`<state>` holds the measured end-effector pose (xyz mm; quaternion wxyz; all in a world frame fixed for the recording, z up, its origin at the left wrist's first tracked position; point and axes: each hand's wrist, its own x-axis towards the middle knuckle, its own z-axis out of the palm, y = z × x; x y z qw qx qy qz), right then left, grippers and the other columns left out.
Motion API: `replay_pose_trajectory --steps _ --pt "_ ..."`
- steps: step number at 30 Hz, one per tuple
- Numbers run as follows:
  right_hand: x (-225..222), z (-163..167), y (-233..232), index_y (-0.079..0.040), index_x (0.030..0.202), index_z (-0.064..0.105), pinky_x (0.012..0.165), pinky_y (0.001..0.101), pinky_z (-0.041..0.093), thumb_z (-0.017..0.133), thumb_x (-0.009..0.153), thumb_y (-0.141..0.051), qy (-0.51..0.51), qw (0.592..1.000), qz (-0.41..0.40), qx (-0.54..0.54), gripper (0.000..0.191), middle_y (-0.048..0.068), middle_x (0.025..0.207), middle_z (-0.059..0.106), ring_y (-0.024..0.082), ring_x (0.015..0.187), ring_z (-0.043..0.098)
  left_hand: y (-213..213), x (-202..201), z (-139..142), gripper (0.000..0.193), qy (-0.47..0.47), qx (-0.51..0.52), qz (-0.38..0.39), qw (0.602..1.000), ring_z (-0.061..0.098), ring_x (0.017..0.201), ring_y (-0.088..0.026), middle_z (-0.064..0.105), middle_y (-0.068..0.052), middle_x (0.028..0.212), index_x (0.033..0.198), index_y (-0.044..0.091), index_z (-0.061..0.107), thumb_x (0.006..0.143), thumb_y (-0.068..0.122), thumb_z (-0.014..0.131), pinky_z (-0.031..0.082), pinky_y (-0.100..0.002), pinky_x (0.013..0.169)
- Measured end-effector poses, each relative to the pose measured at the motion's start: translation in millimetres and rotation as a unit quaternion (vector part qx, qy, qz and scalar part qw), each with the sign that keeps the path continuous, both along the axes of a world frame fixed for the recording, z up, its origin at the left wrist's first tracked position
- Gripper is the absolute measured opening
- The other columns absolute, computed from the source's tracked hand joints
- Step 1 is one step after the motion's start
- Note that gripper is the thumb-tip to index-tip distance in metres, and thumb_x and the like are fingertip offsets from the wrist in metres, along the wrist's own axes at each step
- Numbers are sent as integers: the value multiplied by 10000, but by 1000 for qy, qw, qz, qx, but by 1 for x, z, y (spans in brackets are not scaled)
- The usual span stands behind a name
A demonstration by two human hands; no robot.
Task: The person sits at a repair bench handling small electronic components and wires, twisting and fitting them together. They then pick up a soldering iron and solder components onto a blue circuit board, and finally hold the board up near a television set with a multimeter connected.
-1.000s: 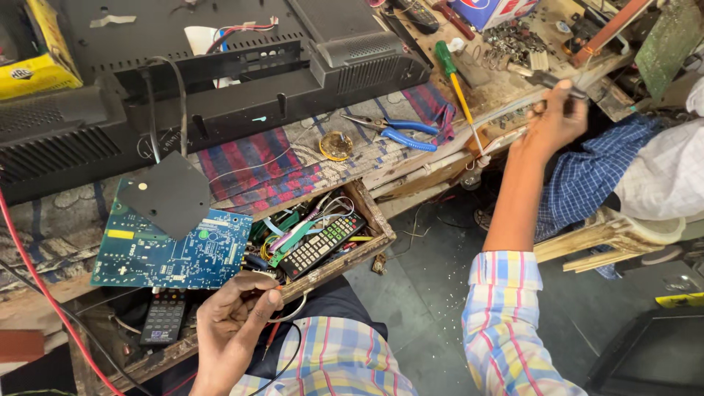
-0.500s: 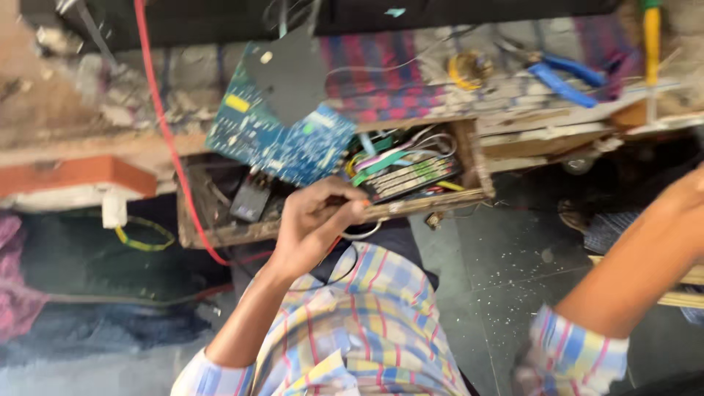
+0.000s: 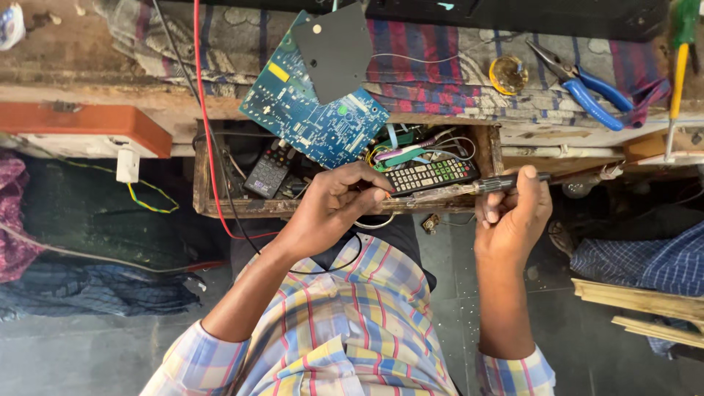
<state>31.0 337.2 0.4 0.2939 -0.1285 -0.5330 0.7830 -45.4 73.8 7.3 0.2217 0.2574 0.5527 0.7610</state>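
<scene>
My left hand (image 3: 334,209) hovers over the front edge of an open wooden drawer (image 3: 202,176). Its fingertips are pinched on a small part that is too small to make out, and a thin wire loop (image 3: 334,265) hangs under it. My right hand (image 3: 513,216) grips a slim tool (image 3: 447,188) with a clear and black handle. The tool lies level, its tip pointing left and almost touching the left fingertips. Just behind the tool, a black remote control (image 3: 429,174) lies in the drawer among coloured wires.
A blue circuit board (image 3: 315,117) under a black sheet (image 3: 334,48) overhangs the bench edge. Blue-handled pliers (image 3: 587,84), a solder reel (image 3: 508,73) and a yellow-green screwdriver (image 3: 678,62) lie on striped cloth. A red cable (image 3: 202,110) hangs down at the left. Blue checked cloth (image 3: 645,264) is at the right.
My right hand has come back from the bench at the far right, holding the slim tool, and met the left hand at the drawer. The view has tilted down toward my lap.
</scene>
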Motion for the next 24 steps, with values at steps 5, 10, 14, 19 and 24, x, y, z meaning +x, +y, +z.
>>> replay_pose_trajectory --steps 5,10,14,19,24 --pt "-1 -15 10 -63 987 557 461 265 304 590 1110 -289 9 1000 1 2 259 40 705 520 106 519 402 1 1 2 128 27 -10 7 1000 602 885 -65 631 -17 994 1124 -19 674 1062 73 611 551 -265 776" --pt "1 -28 20 -75 1077 581 529 276 337 518 1098 -316 33 997 45 -46 251 51 743 530 133 576 432 -1 1 4 143 47 -41 12 998 566 814 -75 609 -9 905 1106 -11 672 1062 111 612 516 -276 718" --pt "1 -33 22 -61 1108 590 576 309 369 499 1070 -304 55 993 58 -82 262 67 768 556 157 580 461 -2 0 6 136 62 -49 9 997 544 792 -88 594 -18 885 1106 -11 672 1061 100 607 493 -291 698" --pt "3 -31 19 -54 1107 576 524 297 368 497 1044 -257 79 993 55 -67 227 107 841 599 174 580 486 -1 0 7 128 81 -49 11 995 552 809 -88 603 -23 930 1109 -9 666 1062 88 598 497 -289 706" --pt "4 -31 17 -39 1117 576 539 298 376 492 1049 -253 80 992 61 -73 240 124 869 611 181 607 501 -1 0 8 115 81 -72 13 994 521 781 -89 609 -30 918 1101 -2 676 1051 71 603 460 -293 664"
